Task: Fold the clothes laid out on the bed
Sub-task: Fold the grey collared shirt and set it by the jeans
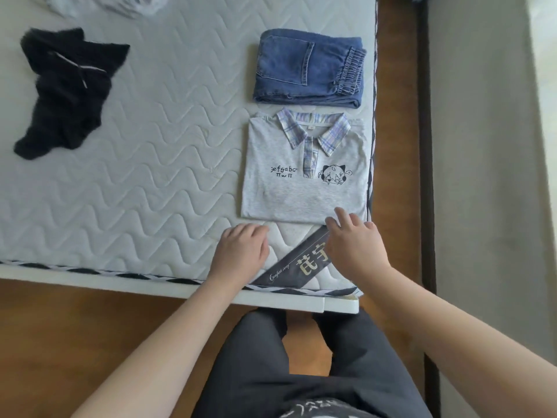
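Folded polo shirt (304,188): heathered grey knit, plaid collar and placket in lilac and blue, black printed lettering and small cartoon; flat rectangle near right edge of mattress (156,164).

Mattress: off-white quilted cover, wavy stitched channels, black-and-white braided piping along edges; dark diagonal label band (294,267) with script, just below shirt hem.

Folded jeans (309,69): mid-blue denim, patch pocket uppermost, gathered elastic waistband to right; compact rectangle just beyond shirt collar.

Black garment (64,92): fuzzy dark fabric, crumpled, irregular outline, pale drawstring across it; well left of shirt, unfolded.

Pale crumpled fabric (105,3): far beyond shirt at top left, blurred.

Left hand (241,251): below shirt's lower left corner, palm down on mattress, fingers loosely curled, empty.

Right hand (354,245): fingers spread, tips at shirt's lower hem, nothing gripped.
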Demonstrator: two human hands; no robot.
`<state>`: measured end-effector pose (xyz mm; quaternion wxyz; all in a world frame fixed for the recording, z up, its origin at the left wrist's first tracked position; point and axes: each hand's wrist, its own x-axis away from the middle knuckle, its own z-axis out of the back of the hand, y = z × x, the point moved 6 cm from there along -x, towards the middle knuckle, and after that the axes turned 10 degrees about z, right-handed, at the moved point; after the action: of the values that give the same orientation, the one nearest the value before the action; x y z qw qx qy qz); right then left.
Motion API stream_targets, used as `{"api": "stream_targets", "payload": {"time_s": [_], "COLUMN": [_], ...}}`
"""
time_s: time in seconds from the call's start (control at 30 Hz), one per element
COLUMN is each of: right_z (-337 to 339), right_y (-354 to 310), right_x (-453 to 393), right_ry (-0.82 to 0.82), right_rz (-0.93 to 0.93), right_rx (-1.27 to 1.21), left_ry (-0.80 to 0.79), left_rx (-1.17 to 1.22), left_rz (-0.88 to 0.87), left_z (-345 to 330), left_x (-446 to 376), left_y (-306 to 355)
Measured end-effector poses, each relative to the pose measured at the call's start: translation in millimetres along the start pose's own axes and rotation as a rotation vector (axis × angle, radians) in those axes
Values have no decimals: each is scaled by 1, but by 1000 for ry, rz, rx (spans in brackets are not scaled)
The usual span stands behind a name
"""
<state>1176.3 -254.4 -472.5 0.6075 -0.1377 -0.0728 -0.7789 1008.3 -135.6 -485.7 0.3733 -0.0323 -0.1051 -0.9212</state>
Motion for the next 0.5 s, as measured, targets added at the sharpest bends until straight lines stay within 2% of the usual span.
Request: {"api": "stream_targets", "payload": {"time_s": [0.13,0.37,0.5], "right_z": [62,140,172], "right_y": [-29,-81,-94], "right_x": [30,91,120], "right_ry": [245,396,445], "right_rz": [24,-54,-49], "right_rx": [14,-53,-49], "left_ry": [111,201,189], "left_rx": [-48,-115,-126], "left_rz": [-93,-175,-144], "left_z": [77,177,211], "left_x": [19,65,84], "left_y": [12,11,5]}}
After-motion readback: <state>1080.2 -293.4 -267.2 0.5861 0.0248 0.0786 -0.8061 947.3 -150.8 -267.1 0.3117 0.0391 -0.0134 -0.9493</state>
